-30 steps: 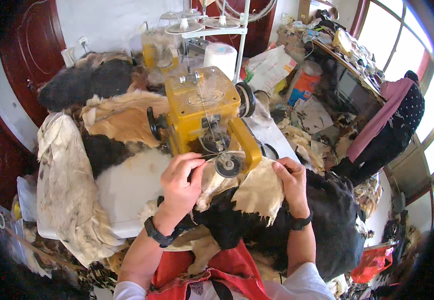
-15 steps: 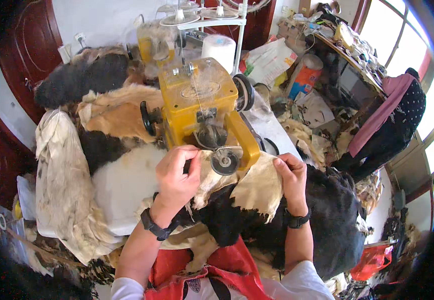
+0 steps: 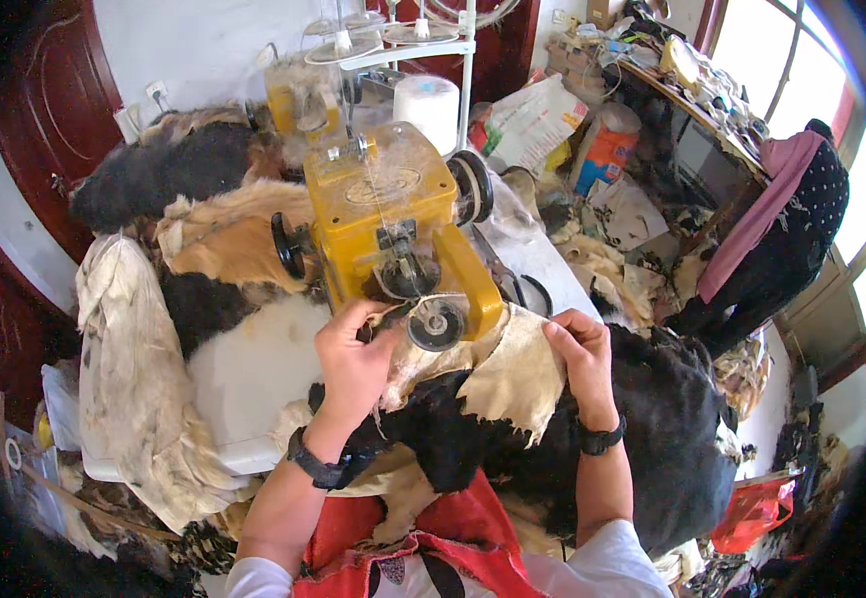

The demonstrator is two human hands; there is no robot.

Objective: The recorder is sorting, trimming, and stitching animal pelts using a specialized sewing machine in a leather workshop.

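moved since half a second ago: pale hide [image 3: 518, 371] and right hand [image 3: 584, 354] sit slightly farther toward 3 o'clock from the dark disc [image 3: 436, 324].
left hand [image 3: 353, 349]: thumb and forefinger pinched on the hide's edge, just off the disc at 9 o'clock.
right hand: thumb and fingers closed on the hide's upper corner, at 3 o'clock from the disc.
hide: stretched between both hands at the disc, its ragged flap hanging toward 5 o'clock.
yellow sewing machine [image 3: 378, 189]: at 11 o'clock from the hide, standing on the white table [image 3: 562, 269].
black fur [image 3: 642, 439]: spread below the right hand, toward 5 o'clock.
thread cone [image 3: 426, 112]: white, behind the machine at 12 o'clock.
cream pelt [image 3: 139, 369]: draped over the table's edge at 9 o'clock.
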